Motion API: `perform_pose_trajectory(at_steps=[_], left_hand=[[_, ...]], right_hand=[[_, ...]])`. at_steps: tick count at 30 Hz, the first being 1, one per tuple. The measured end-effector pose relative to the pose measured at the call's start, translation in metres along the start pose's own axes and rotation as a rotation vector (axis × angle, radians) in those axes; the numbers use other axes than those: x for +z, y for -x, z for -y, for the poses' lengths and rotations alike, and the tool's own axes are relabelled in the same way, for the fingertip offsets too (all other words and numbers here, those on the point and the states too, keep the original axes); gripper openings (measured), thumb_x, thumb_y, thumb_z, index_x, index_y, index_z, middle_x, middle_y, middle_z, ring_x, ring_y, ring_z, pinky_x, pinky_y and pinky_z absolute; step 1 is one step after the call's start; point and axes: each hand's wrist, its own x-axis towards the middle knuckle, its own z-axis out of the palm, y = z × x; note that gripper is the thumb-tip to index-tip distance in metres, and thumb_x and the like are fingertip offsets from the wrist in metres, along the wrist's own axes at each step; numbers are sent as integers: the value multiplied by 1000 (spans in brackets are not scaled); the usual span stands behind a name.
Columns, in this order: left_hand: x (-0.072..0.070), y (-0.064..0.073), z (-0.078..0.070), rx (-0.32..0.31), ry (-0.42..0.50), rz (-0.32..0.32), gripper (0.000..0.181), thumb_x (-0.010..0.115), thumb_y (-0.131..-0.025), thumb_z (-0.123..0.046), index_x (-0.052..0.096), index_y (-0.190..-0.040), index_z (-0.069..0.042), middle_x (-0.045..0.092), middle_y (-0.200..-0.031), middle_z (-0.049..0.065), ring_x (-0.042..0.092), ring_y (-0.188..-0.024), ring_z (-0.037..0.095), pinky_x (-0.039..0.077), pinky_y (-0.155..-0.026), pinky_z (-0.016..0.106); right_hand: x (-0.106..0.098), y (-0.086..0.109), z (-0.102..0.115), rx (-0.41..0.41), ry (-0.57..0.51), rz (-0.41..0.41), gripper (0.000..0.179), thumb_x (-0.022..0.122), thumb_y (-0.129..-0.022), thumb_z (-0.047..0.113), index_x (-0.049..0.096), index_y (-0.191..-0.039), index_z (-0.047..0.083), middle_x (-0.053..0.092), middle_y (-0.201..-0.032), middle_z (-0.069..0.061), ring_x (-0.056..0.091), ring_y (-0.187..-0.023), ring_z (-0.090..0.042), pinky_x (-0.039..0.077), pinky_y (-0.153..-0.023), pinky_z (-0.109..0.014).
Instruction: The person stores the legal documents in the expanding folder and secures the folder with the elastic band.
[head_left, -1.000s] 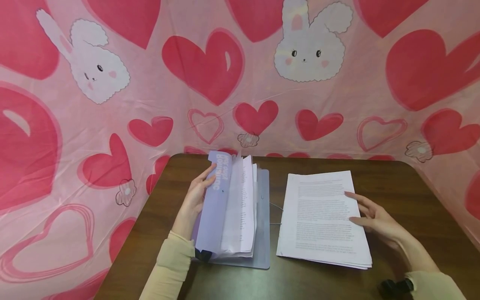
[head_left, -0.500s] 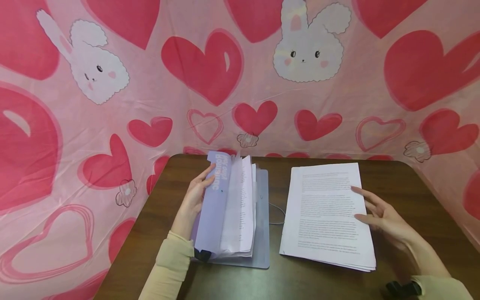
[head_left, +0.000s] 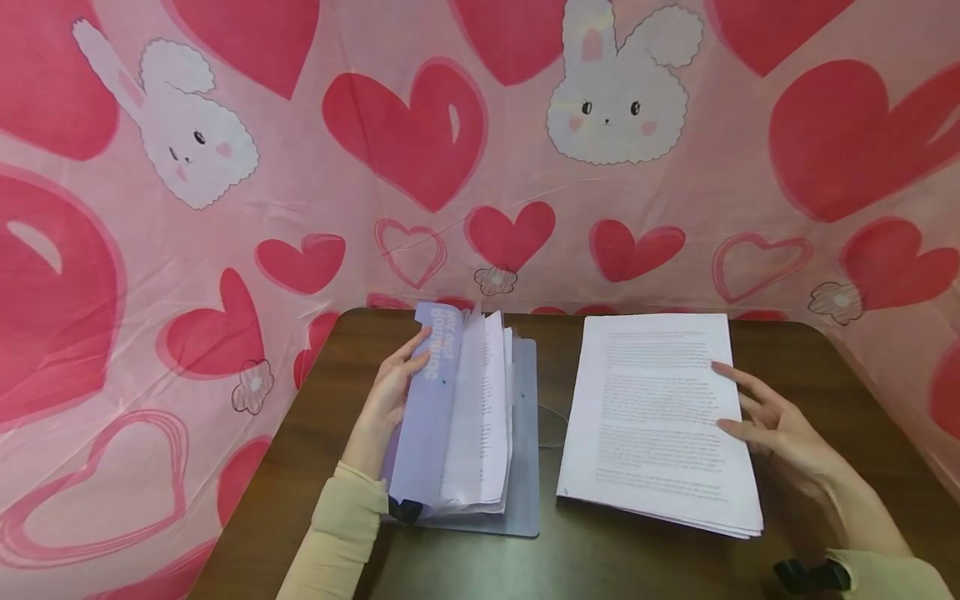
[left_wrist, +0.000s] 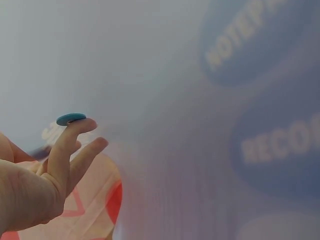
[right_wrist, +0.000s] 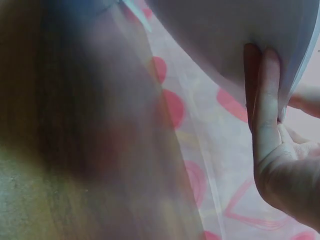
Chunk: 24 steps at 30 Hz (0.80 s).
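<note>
My left hand (head_left: pixel 384 404) holds the lavender cover of a document folder (head_left: pixel 424 433), thumb on its outer face. The folder stands partly open with printed sheets (head_left: pixel 492 417) inside, and its back panel (head_left: pixel 527 467) lies on the table. In the left wrist view a teal round button (left_wrist: pixel 71 119) shows at the fingertips of the left hand (left_wrist: pixel 47 185). To the right, my right hand (head_left: pixel 795 442) pinches the right edge of a stack of printed papers (head_left: pixel 660 417), tilted up off the table. In the right wrist view, fingers (right_wrist: pixel 267 95) lie straight behind the stack (right_wrist: pixel 215 35).
A brown wooden table (head_left: pixel 465 575) carries everything. A thin elastic cord (head_left: pixel 553 414) loops out from the folder's right edge towards the stack. Behind the table hangs a pink cloth (head_left: pixel 525 183) with hearts and rabbits. Each wrist wears a black strap (head_left: pixel 813 575).
The paper stack has moved up and slightly right with my right hand, and its top edge is higher. My left hand and the folder have stayed in place.
</note>
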Motion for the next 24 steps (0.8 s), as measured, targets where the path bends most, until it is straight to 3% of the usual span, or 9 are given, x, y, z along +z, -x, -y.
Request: perform_pose_trajectory(at_steps=[8,17,24], left_hand=[[0,-1,0,-1,5,1,58,44,-118,-7,32,-174,-14,79,-110,-14,75,-93,1,63,-82,18],[-1,0,0,2,-20,-9,58,44,-118,-7,31,-174,-13,78,-113,-15,75,-96,1,63,-84,18],[0,0,0,3,-31,-7,58,44,-118,-8,32,-174,-14,77,-113,-15,75,-95,1,64,-83,18]], right_hand=[[-1,1,1,-16,-40,-1,82,47,-106,-17,36,-170,32,74,-142,8,81,-106,-16,70,-81,-34],[23,-11,-9,19,-25,103,82,47,-107,-17,31,-173,30,71,-146,8,80,-110,-15,69,-82,-34],[39,-21,-18,53,-10,130,80,50,-107,-14,31,-173,29,71,-146,8,81,-110,-17,69,-83,-36]])
